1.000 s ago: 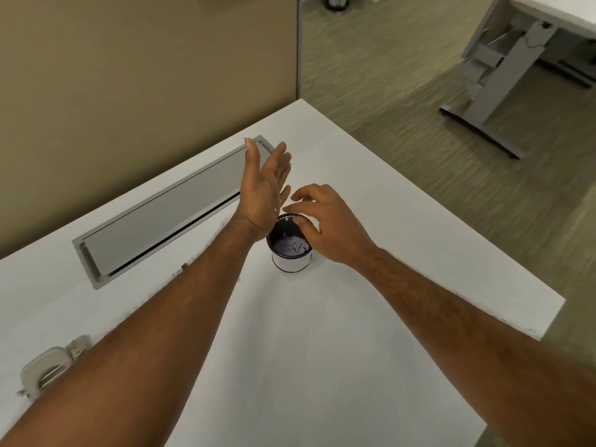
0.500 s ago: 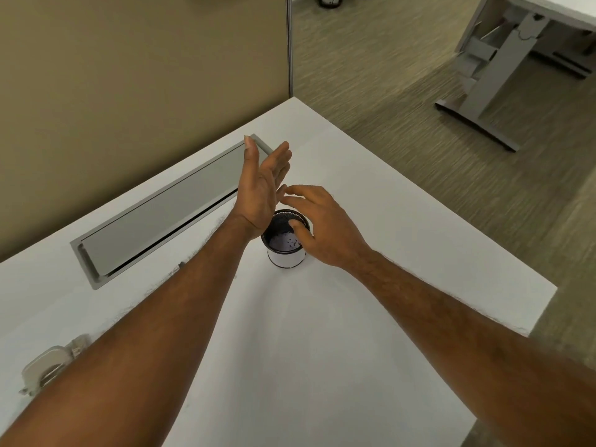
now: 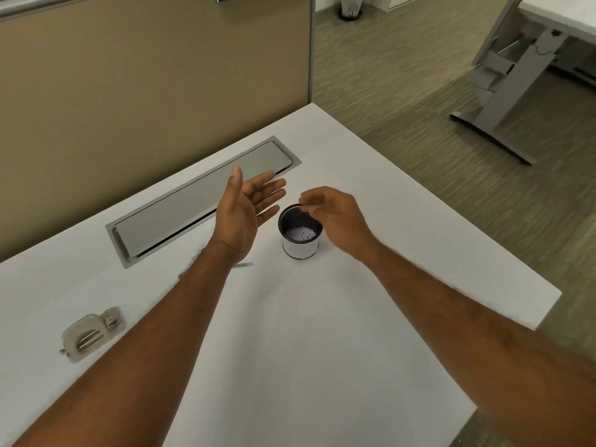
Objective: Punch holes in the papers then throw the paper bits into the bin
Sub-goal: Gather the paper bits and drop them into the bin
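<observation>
Since a moment ago the left hand (image 3: 242, 214) has drawn aside from the one bin (image 3: 300, 250), fingers spread. The right hand (image 3: 337, 217) hovers at its rim, fingertips bunched; whether pinching anything, I cannot tell. Paper bits (image 3: 301, 234) lie inside. One hole punch (image 3: 90, 333) sits well apart.

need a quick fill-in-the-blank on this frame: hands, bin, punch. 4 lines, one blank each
1. The left hand is ___, with its fingers straight, beside the bin.
2. The paper bits lie ___ the bin.
3. The right hand has its fingertips bunched at the bin's ___.
4. The hole punch lies on the desk on the person's ___ side.

Missing words: open; inside; rim; left.
</observation>
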Demonstrator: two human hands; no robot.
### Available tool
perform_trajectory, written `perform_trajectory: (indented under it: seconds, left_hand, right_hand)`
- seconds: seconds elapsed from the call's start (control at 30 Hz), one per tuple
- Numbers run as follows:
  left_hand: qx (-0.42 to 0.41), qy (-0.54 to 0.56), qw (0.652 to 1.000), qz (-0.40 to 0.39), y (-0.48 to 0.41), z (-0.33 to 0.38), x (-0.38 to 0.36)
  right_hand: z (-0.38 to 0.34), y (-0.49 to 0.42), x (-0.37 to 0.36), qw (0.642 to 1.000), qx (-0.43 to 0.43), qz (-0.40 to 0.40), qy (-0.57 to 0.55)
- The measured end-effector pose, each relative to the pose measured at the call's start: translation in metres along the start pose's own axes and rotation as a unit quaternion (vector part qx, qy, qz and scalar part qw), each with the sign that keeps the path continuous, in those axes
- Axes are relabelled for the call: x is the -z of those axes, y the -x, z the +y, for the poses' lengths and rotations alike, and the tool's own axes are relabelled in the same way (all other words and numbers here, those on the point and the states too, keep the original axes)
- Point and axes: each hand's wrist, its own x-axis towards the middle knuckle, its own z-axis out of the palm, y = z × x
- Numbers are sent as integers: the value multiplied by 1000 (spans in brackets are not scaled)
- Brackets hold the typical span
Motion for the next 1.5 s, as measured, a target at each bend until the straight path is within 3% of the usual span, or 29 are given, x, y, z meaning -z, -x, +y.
perform_trajectory:
  seconds: [0.07,0.17,0.23,0.33,0.5,0.63,0.73,0.83,0.93,1.03,1.13,1.27,1.5]
  left_hand:
    - [7,26,1000,9,19,-7,15]
    - [22,75,997,26,49,-19,40]
    - [28,111,993,40,71,-27,56]
    - [32,143,987,63,108,-40,81]
    - [52,87,989,107,176,-61,125]
    - [75,-21,989,128,233,-77,154]
    - [67,-130,981,130,275,-96,176]
    - [58,-277,947,152,314,-117,198]
    - [30,-447,883,139,347,-141,223]
    - [42,-631,768,98,374,-170,242]
    - [81,-706,698,88,396,-194,249]
    - [73,-728,673,104,411,-211,243]
    - [49,-735,668,109,415,-216,243]
  right_hand:
    - [-3,5,2,983,-82,-6,-165]
    - [-6,18,7,920,-149,-43,-359]
    - [-7,30,4,894,-168,-66,-410]
    - [-4,51,-8,890,-179,-82,-411]
    - [13,100,-45,926,-202,-94,-306]
    - [34,147,-82,959,-201,-118,-159]
    - [52,181,-105,973,-170,-143,-57]
    - [73,209,-122,974,-87,-170,122]
    - [91,231,-134,942,26,-210,262]
    - [109,246,-144,872,113,-256,401]
    - [125,262,-155,806,132,-264,513]
    - [140,291,-170,742,131,-249,609]
    - [146,317,-200,737,137,-226,622]
